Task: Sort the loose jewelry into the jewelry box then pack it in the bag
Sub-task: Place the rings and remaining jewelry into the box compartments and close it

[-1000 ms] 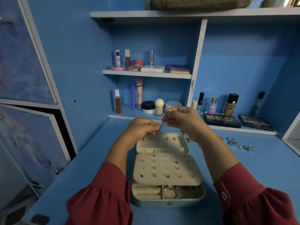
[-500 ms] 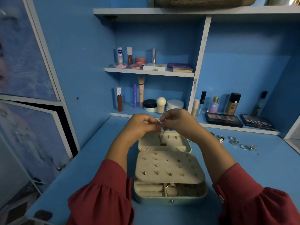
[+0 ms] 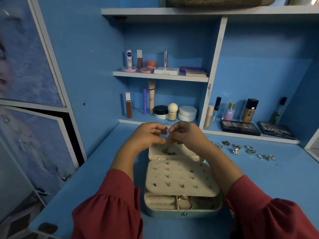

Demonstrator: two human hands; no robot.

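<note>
Fingertips of the right hand (image 3: 186,135) pinched together around the top end of a thin chain (image 3: 168,149), fingers curled in close, thumb side turned away so the exact pinch point is hard to make out. Left hand (image 3: 146,137) just beside it, fingers curled, thumb and forefinger apparently closed on the same upper end, though whether truly gripping or only steadying cannot be told. Hanging down from that shared pinch, the chain's lower end pooled in a small dark heap on the cream lining of the raised lid (image 3: 174,153) of the jewelry box (image 3: 183,211). Judged light, limp and quick to tangle or slide: best held by the end links or clasp, lowered slowly, never bunched in the middle. In front of the lid, a padded stud panel (image 3: 181,178) lying over the tray, dotted with small earrings; at the near edge, ring rolls and a compartment holding a hoop (image 3: 184,201). Further out to the right on the blue desk (image 3: 259,187), loose jewelry (image 3: 245,150) in a scattered row, well apart from the box, small, hard, shiny, likely slippery, each better pinched singly at its widest part. Beyond, cosmetics on the shelves (image 3: 160,76). Much sorting likely left; no bag identified with certainty.
</note>
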